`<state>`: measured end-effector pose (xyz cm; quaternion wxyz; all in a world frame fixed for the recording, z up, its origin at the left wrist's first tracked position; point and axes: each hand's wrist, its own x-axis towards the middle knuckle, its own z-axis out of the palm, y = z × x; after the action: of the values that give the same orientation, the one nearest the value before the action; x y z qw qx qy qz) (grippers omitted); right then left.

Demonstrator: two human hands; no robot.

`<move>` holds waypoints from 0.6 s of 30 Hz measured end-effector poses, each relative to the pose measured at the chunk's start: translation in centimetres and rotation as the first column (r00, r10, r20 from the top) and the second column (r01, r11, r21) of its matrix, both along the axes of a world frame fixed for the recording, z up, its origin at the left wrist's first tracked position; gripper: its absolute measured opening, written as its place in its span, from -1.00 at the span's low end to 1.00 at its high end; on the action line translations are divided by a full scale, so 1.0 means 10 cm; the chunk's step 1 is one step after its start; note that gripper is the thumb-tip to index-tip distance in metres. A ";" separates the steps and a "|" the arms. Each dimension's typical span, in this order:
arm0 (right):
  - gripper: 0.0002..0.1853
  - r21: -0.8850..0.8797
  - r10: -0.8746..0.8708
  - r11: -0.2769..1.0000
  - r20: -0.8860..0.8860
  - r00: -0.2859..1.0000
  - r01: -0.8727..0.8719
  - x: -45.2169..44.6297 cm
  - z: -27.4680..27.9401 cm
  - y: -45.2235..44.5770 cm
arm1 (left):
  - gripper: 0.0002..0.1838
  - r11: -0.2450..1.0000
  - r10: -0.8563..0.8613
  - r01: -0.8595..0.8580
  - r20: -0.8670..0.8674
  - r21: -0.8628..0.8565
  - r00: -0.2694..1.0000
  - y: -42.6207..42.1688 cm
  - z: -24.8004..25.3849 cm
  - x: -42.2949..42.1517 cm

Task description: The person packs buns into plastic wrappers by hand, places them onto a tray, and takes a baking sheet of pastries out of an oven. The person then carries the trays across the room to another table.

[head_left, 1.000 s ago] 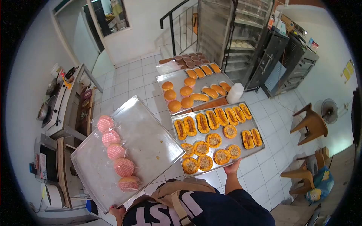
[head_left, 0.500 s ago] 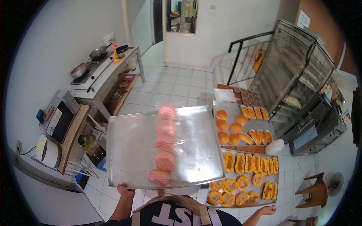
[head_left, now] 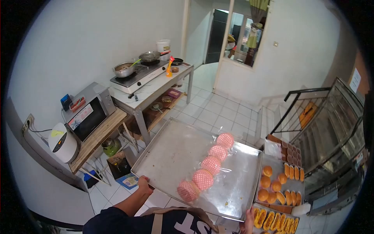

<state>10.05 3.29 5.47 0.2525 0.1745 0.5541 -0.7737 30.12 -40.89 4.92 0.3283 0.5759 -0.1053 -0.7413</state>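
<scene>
A large metal baking tray (head_left: 163, 156) is held out in front of my body. Along it runs a diagonal row of several round buns (head_left: 210, 165) in pink patterned wrappers, with clear plastic around them. My left hand (head_left: 145, 185) is closed on the tray's near left edge, with part of the fingers hidden beneath. At the near right corner, my right hand (head_left: 247, 221) grips the rim, its lower part close to the picture's edge. Just beyond the right hand lies a tray of topped, elongated breads (head_left: 275, 221).
At right are a tray of plain buns and rolls (head_left: 266, 182), a tall rack (head_left: 331, 117) and a stair railing (head_left: 307, 91). To the left stand a microwave (head_left: 89, 111), a white rice cooker (head_left: 63, 144) and a table with a gas stove (head_left: 140, 76).
My view has turned left. My right hand, earlier apart from the baking tray, is now at its near right corner. The tray has rotated in view; my left hand still holds it.
</scene>
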 end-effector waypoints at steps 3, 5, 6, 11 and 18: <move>-0.27 0.147 0.174 0.971 0.110 0.979 -0.189 -0.32 -0.04 -0.22 | -0.73 0.997 0.052 -0.052 -0.010 -0.054 0.999 -0.35 -0.12 -0.04; -0.27 -0.021 0.170 0.985 0.064 0.983 -0.168 -0.58 -0.13 -0.58 | -0.72 0.994 0.091 -0.091 0.001 -0.064 0.996 -0.52 0.06 -0.17; -0.28 -0.102 0.084 0.992 0.105 0.991 -0.073 -0.73 -0.12 -0.78 | -0.71 0.991 0.113 -0.112 0.007 -0.070 0.994 -0.55 0.19 -0.24; -0.33 -0.215 0.398 0.882 -0.140 0.907 -0.420 -1.72 -0.10 -1.90 | -0.56 0.945 0.107 -0.140 -0.128 -0.294 0.986 -1.15 0.65 -0.38; -0.32 -0.480 0.559 0.669 -0.178 0.810 -0.567 -2.10 0.22 -3.61 | -0.51 0.861 -0.100 0.037 -0.098 -0.508 0.990 -2.34 1.53 -0.21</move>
<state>-10.99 -32.85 7.67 0.5113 -0.0846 0.3564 -0.7774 28.07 -64.34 20.23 0.4465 0.4199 -0.2959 -0.7326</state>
